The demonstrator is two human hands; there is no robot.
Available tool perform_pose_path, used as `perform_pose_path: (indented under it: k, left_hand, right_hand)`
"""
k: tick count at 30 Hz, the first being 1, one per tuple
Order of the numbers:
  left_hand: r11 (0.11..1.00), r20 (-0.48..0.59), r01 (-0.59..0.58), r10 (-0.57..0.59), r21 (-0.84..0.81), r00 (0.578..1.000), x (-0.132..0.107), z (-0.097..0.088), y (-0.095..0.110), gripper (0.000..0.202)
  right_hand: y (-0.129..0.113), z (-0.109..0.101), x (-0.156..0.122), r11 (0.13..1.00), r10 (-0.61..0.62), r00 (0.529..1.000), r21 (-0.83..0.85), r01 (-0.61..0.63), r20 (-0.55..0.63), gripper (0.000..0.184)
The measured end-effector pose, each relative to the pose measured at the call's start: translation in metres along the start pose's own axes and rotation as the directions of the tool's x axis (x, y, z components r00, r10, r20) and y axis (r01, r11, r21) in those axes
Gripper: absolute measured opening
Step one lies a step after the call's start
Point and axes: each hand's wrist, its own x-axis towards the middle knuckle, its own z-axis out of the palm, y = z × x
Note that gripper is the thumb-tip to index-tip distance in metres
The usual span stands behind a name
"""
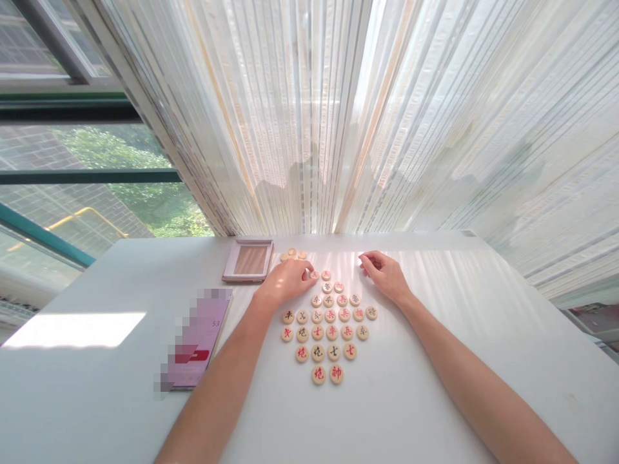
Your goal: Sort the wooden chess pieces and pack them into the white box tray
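Pale round discs (331, 333), characters in 2 colours: red, black

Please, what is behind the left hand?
Just beyond the left hand, a few pale round pieces show on the white table. The hand covers part of the table there, so I cannot tell whether more pieces are hidden.

Round wood pcs (331, 333), mostly marked red/blk on top, flat in uneven rows.
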Motion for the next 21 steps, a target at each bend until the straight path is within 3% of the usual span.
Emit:
perform_pose_path:
  k: [14,17,21]
  left_hand:
    - [1.0,0.003,-0.006,0.006,-0.014,1.0,-0.001,-0.001,0.001,0.025]
    - [1.0,0.0,-0.011,0.011,-0.017,1.0,-0.004,-0.01,-0.001,0.029]
    - [1.0,-0.077,0.029,-0.029,0.008,0.997,-0.013,-0.038,-0.014,0.031]
  right_hand:
    - [0.001,0.0,0.0,1.0,0.001,1.0,0.001,-0.001,0.0,0.029]
    - [0.0,-0.001,0.0,1.0,0.003,1.0,-0.001,-0.003,0.002,0.029]
    - [-0.002,-0.001,-0.001,1.0,0.004,1.0,-0.003,-0.004,0.002,0.03]
